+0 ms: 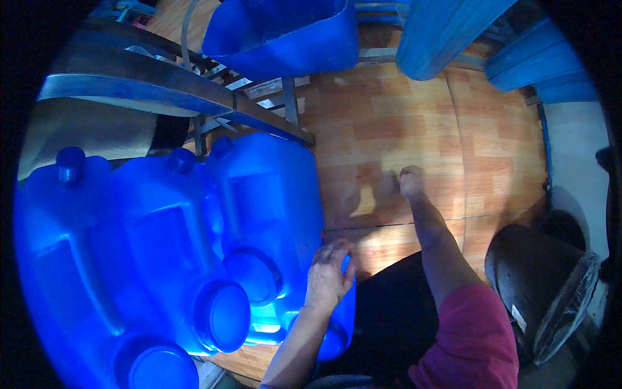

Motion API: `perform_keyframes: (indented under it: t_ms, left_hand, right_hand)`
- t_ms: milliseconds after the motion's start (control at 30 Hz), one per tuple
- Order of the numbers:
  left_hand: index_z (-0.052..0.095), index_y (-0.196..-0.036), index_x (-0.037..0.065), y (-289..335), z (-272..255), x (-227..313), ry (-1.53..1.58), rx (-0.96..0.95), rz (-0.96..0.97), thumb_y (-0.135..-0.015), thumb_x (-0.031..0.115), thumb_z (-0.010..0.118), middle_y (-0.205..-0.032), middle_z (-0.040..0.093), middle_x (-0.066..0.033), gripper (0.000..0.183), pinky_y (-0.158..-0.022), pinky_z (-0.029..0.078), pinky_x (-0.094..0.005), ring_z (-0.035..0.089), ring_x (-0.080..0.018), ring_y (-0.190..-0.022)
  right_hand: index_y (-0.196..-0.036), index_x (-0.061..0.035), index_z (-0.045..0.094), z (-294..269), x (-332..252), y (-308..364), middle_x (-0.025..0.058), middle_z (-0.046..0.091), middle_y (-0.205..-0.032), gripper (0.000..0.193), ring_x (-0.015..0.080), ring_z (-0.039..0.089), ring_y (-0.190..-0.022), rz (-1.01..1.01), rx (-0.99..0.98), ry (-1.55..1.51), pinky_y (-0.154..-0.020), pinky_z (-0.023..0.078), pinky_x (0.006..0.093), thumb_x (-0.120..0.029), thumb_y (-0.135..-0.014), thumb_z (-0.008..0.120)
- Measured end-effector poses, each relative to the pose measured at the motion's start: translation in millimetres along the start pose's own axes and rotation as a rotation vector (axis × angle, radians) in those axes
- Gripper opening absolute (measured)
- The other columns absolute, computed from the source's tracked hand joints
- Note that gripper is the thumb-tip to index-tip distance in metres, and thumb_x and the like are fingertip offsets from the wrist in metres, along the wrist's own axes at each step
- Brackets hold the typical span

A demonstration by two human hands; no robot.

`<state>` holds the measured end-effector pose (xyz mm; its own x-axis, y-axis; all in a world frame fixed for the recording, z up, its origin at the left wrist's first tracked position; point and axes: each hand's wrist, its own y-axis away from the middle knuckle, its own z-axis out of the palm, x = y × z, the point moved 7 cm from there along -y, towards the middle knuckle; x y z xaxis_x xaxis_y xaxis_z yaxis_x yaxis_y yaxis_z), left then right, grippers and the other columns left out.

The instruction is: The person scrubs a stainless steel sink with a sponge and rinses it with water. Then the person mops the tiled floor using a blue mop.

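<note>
One hand [329, 272] is coming up from the lower edge and resting on the right side of the nearest blue jerrycan [272, 214], its fingers curling over the can's edge and grasping it; which of the person's hands it is cannot be told for sure, though it looks like the left. The other hand is not showing. The can is lying directly under this grip, touching it, with its round blue cap [254, 275] sitting just left of the wrist. Two more blue jerrycans [129, 240] are standing pressed against it on the left, side by side, each with a wide cap and a small one. The person's bare leg [435, 240] is stretching out to the right, the foot [411, 179] planted on the wood-patterned floor [389, 117]. A metal frame [162, 91] is crossing above the cans, blue plastic pieces [285, 32] are lying at the top, and a dark fan [551, 285] is sitting at the right.
</note>
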<state>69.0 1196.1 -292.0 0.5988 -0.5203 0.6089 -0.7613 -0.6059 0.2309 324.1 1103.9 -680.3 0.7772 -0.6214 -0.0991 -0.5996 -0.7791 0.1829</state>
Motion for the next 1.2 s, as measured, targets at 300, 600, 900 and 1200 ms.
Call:
perform_keyframes:
  t_ms: [300, 600, 900, 1200]
  left_hand:
    - [0.063, -0.095, 0.009, 14.4, -6.7, -3.7, -0.02, 0.116, 0.047, -0.08, 0.015, 0.06, -0.1, 0.065, -0.01, 0.016, -0.089, 0.044, -0.0438, 0.061, -0.0303, -0.093]
    - [0.063, -0.107, 0.011, 99.2, -106.7, 102.9, 0.602, -0.303, -0.25, -0.072, 0.022, 0.07, -0.11, 0.064, -0.0092, 0.037, -0.105, 0.03, -0.0462, 0.057, -0.0271, -0.107]
    - [0.065, -0.105, 0.015, 187.7, -176.8, 236.2, -0.218, -0.334, 0.409, -0.077, 0.032, 0.066, -0.106, 0.066, -0.0059, 0.033, -0.103, 0.014, -0.0673, 0.059, -0.0261, -0.104]
    - [0.063, -0.088, 0.014, 329.5, -200.6, 412.5, 0.119, -0.165, 1.234, -0.079, 0.018, 0.062, -0.088, 0.066, -0.0023, 0.01, -0.106, 0.013, -0.0614, 0.062, -0.0208, -0.091]
  right_hand:
    - [-0.086, -0.0036, 0.063, -198.9, -82.0, 80.9, 0.0069, 0.065, -0.085, 0.004, 0.0142, 0.06, -0.073, 0.641, -0.216, -2.45, -0.057, 0.046, 0.0238, -0.006, -0.082, 0.065]
    - [-0.09, -0.007, 0.065, -574.0, -75.0, 223.1, 0.0099, 0.065, -0.089, 0.008, 0.0205, 0.063, -0.077, 0.082, -0.032, -2.708, -0.066, 0.05, 0.0329, -0.005, -0.085, 0.059]
    - [-0.075, -0.0001, 0.064, -770.9, -21.9, 382.5, 0.0085, 0.061, -0.066, 0.012, 0.0154, 0.058, -0.056, 0.365, 0.637, -1.817, -0.051, 0.047, 0.0251, -0.007, -0.072, 0.073]
    - [-0.092, 0.001, 0.063, -934.8, -131.3, 746.7, 0.012, 0.059, -0.092, 0.03, 0.0252, 0.065, -0.075, 0.141, 1.268, 0.167, -0.057, 0.054, 0.0328, -0.001, -0.062, 0.067]
